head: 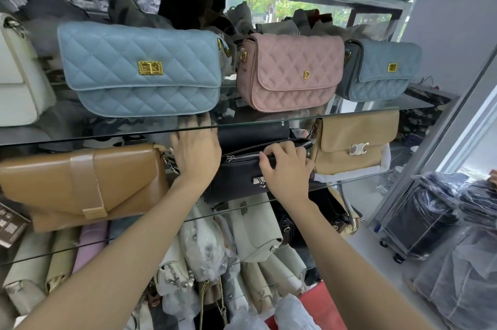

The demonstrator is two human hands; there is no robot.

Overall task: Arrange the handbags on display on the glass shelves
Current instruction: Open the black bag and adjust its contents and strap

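The black handbag (242, 176) sits mid-way along the middle glass shelf (363, 175), close to its front edge, between the tan flap bag (80, 181) and the beige bag (355, 141). It looks soft-sided and light, probably a bit floppy with the zip open, so I'd hold it by both ends or the top rim. The left hand (196, 153) rests at its left end, fingers spread and reaching back. The right hand (286, 171) curls over the zipper edge, apparently pinching it.

shelf (349, 111) clear glass | blue bag (139, 68) quilted matt | tan bag (53, 176) glossy smooth
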